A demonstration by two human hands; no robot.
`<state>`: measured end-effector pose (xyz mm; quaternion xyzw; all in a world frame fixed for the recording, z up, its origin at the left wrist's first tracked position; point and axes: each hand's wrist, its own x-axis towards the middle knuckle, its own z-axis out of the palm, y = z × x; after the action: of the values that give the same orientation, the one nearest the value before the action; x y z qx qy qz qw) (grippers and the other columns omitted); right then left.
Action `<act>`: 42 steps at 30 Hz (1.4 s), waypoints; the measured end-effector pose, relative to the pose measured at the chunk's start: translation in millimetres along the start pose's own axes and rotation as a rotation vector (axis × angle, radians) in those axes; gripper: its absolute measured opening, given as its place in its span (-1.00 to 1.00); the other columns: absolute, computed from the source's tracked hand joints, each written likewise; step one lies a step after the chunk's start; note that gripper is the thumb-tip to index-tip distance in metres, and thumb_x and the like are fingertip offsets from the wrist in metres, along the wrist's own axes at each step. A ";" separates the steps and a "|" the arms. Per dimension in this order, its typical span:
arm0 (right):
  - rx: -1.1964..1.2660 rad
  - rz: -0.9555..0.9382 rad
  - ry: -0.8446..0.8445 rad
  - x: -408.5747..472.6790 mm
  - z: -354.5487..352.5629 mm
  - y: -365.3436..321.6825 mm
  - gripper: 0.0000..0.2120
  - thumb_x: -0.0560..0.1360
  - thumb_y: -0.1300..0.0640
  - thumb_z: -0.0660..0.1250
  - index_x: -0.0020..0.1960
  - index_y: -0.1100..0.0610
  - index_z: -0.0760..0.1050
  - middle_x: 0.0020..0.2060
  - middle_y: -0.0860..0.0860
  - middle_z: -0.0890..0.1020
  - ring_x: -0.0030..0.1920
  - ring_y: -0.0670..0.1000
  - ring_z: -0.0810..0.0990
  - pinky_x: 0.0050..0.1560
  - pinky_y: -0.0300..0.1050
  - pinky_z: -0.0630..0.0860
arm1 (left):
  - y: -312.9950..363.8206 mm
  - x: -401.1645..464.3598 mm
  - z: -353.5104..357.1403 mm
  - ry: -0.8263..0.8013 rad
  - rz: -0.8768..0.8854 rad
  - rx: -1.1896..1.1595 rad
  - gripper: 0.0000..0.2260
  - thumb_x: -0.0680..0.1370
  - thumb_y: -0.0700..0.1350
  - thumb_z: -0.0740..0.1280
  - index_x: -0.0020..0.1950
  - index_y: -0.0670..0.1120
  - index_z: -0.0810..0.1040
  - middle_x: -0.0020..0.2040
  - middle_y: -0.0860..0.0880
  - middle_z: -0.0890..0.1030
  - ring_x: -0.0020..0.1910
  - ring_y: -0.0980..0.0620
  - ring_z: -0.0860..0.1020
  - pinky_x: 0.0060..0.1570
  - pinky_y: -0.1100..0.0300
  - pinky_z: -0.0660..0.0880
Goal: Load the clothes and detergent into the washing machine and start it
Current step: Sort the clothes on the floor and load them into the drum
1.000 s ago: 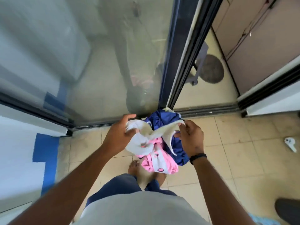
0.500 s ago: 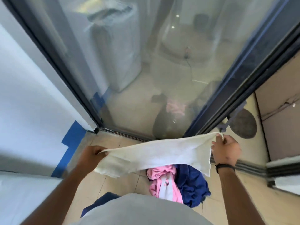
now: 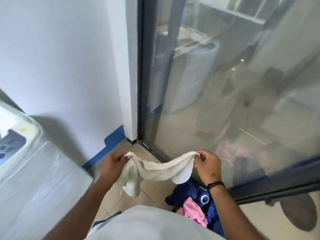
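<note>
A white cloth (image 3: 155, 170) sags between my two hands at waist height. My left hand (image 3: 113, 163) pinches its left corner and my right hand (image 3: 207, 166) pinches its right corner. Below my right wrist a pile of clothes lies on the tiled floor: a dark blue garment (image 3: 195, 196) with a pink one (image 3: 194, 213) on top. The washing machine (image 3: 26, 161), white and wrapped in clear plastic, stands at the far left, and its blue control panel shows at the frame edge.
A white wall (image 3: 69, 66) rises ahead, with blue tape along its base. A glass sliding door (image 3: 225, 101) in a dark frame fills the right side and reflects the room. Beige floor tiles (image 3: 121, 201) lie between the machine and the door.
The view has swung left, bringing the washing machine into sight. The cloth, stretched flat half a second ago, now sags between my hands, which have come closer together.
</note>
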<state>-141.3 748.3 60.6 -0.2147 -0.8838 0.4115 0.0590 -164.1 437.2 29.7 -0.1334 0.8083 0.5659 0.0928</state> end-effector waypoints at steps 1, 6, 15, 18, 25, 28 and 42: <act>0.003 -0.036 -0.021 2.2 9.2 -15.3 -0.88 0.46 0.22 0.35 -0.16 0.06 0.65 -0.39 -0.05 0.65 -0.27 0.04 0.65 -0.14 -0.03 0.59 | 1.6 2.8 -6.7 0.019 -0.007 -0.034 -0.84 0.60 -0.13 0.38 -0.14 0.07 0.68 -0.19 0.09 0.69 -0.16 0.06 0.62 -0.13 0.17 0.50; 0.074 -0.238 -0.168 3.1 66.9 -98.4 -0.85 0.46 0.20 0.36 -0.16 -0.03 0.64 -0.38 -0.12 0.65 -0.28 -0.04 0.65 -0.18 -0.09 0.58 | 17.4 6.0 -49.6 0.102 0.067 -0.178 -0.80 0.60 -0.13 0.38 -0.16 0.13 0.68 -0.23 0.21 0.69 -0.26 0.24 0.62 -0.14 0.25 0.53; 0.024 -0.703 -0.546 -20.6 145.7 -209.5 -0.57 0.51 0.17 0.39 0.33 -0.11 0.47 -0.36 -0.09 0.55 -0.28 -0.04 0.60 -0.11 -0.02 0.62 | 58.4 1.2 -100.8 0.196 0.355 -0.265 -0.84 0.62 0.01 0.32 0.05 0.17 0.70 -0.04 0.11 0.73 0.00 0.11 0.67 0.11 -0.11 0.58; -0.021 -0.772 -0.637 -13.8 161.1 -236.8 -0.80 0.55 0.11 0.34 0.13 -0.13 0.53 -0.40 -0.05 0.57 -0.33 0.00 0.61 -0.19 0.06 0.62 | 71.3 2.2 -120.9 0.222 0.418 -0.285 -0.81 0.64 -0.01 0.32 0.18 0.10 0.70 0.04 0.11 0.72 0.01 0.09 0.68 0.09 0.01 0.60; 0.008 -0.955 -0.741 -10.2 201.9 -315.0 -0.76 0.55 0.20 0.28 -0.25 0.01 0.57 -0.37 -0.07 0.64 -0.29 -0.12 0.59 -0.29 -0.16 0.49 | 108.4 14.2 -184.9 0.356 0.434 -0.229 -0.87 0.61 -0.19 0.37 0.10 -0.07 0.69 -0.22 -0.11 0.68 -0.41 -0.03 0.61 -0.48 0.27 0.41; 0.172 -1.020 -0.743 -6.7 213.2 -354.2 -0.67 0.53 0.25 0.36 -0.33 -0.08 0.49 -0.46 -0.22 0.55 -0.42 -0.21 0.44 -0.39 -0.36 0.30 | 107.9 16.0 -211.0 0.537 0.415 -0.279 -0.81 0.59 -0.27 0.36 0.08 -0.01 0.68 -0.17 -0.06 0.69 -0.34 -0.02 0.62 -0.41 0.17 0.46; 0.765 -1.075 -0.977 -58.9 247.1 -527.8 -0.83 0.52 0.15 0.39 0.05 0.16 0.69 -0.11 -0.01 0.74 -0.04 0.02 0.70 0.01 0.04 0.62 | 56.4 12.4 -322.9 0.931 0.228 -0.092 -0.68 0.45 0.20 0.39 -0.08 -0.06 0.58 -0.20 -0.04 0.64 -0.23 -0.20 0.60 -0.08 -0.17 0.61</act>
<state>-332.4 249.1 300.3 0.4766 -0.5906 0.6469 -0.0743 -193.5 150.7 186.7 -0.2870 0.7475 0.4877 -0.3477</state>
